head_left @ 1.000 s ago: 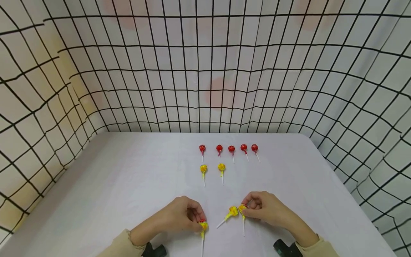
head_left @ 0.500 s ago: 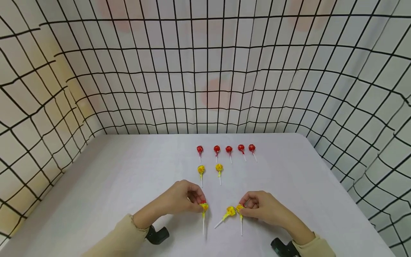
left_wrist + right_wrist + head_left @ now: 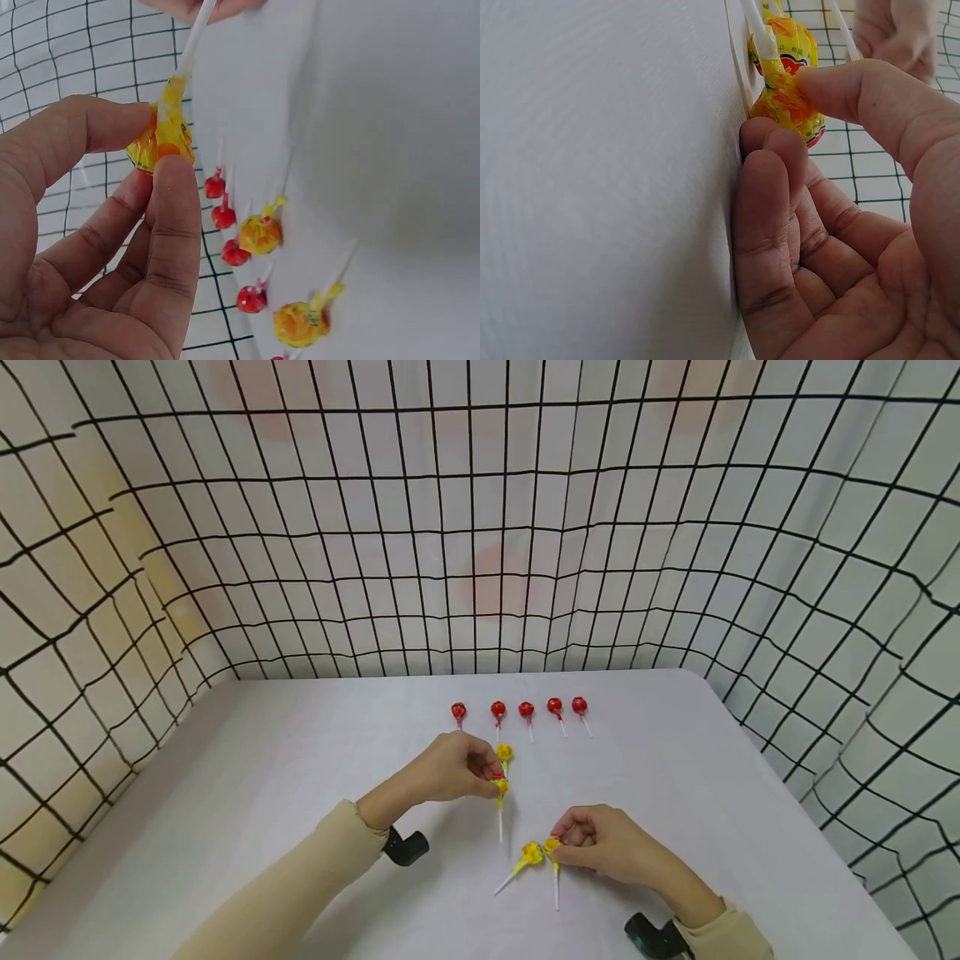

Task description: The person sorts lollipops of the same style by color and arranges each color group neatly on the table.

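Note:
My left hand (image 3: 453, 768) pinches a yellow-wrapped lollipop (image 3: 169, 131) by its head between thumb and fingers, holding it over the table with the white stick pointing back toward me in the head view. Just beyond it lies another yellow lollipop (image 3: 504, 752); a second one (image 3: 300, 324), covered by the hand in the head view, shows in the left wrist view. Low over the cloth, my right hand (image 3: 611, 847) has thumb and fingertips on the head of a yellow lollipop (image 3: 787, 97). Beside that one, on its left, a further yellow lollipop (image 3: 531, 854) lies slanted.
Several red lollipops (image 3: 527, 710) form a row toward the far side of the white-covered table (image 3: 247, 793). A white wall with a black grid (image 3: 420, 543) stands around the back and sides. Dark wrist devices (image 3: 405, 847) sit under both cuffs.
My left hand has carried its yellow lollipop forward and slightly right, from near the front edge to the yellow row. The right hand stays at its lollipop. The view has shifted slightly.

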Demonstrator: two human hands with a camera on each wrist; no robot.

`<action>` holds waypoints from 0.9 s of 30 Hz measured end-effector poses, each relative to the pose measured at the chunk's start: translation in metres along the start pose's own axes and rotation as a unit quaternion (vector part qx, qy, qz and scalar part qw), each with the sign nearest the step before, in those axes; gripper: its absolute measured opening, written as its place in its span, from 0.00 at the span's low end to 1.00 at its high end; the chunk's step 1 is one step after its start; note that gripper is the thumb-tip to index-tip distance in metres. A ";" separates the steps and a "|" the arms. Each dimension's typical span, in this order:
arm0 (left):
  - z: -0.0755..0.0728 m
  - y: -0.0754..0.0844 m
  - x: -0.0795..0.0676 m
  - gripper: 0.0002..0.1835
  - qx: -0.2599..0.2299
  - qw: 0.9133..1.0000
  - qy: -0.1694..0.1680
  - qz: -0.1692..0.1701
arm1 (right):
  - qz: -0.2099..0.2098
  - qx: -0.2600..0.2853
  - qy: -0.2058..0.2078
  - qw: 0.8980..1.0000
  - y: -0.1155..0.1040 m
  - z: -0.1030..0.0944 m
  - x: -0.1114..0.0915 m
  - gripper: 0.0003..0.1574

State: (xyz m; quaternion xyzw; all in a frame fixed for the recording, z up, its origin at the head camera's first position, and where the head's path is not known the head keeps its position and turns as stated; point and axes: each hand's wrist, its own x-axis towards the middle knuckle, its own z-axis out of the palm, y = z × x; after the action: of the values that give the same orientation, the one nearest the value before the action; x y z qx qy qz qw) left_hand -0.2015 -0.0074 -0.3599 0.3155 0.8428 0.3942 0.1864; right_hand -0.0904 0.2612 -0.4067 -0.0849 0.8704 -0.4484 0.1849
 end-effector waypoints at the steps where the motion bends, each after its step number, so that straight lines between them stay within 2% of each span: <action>1: 0.000 0.001 0.005 0.08 0.004 1.000 0.001 0.001 | 0.002 0.002 -0.001 1.000 0.000 0.000 0.000 0.15; 7: 0.000 0.007 0.036 0.07 0.021 1.000 0.001 0.009 | 0.007 0.008 -0.001 1.000 0.000 -0.001 0.000 0.15; 12: 0.007 0.007 0.056 0.08 0.039 0.999 0.008 -0.017 | 0.008 0.008 -0.003 1.000 0.000 -0.001 -0.001 0.14; 17: 0.013 0.008 0.074 0.08 0.060 0.998 0.016 -0.026 | 0.018 0.011 -0.002 1.000 -0.003 0.000 0.000 0.14; 27: 0.023 0.017 0.103 0.08 0.102 0.994 0.005 -0.044 | 0.012 0.004 -0.002 1.000 -0.001 -0.001 0.000 0.13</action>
State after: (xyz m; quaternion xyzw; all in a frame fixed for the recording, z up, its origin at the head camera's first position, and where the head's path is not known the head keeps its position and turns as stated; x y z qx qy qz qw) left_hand -0.2575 0.0840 -0.3674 0.2934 0.8927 0.2992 0.1660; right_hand -0.0908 0.2616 -0.4051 -0.0749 0.8692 -0.4493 0.1927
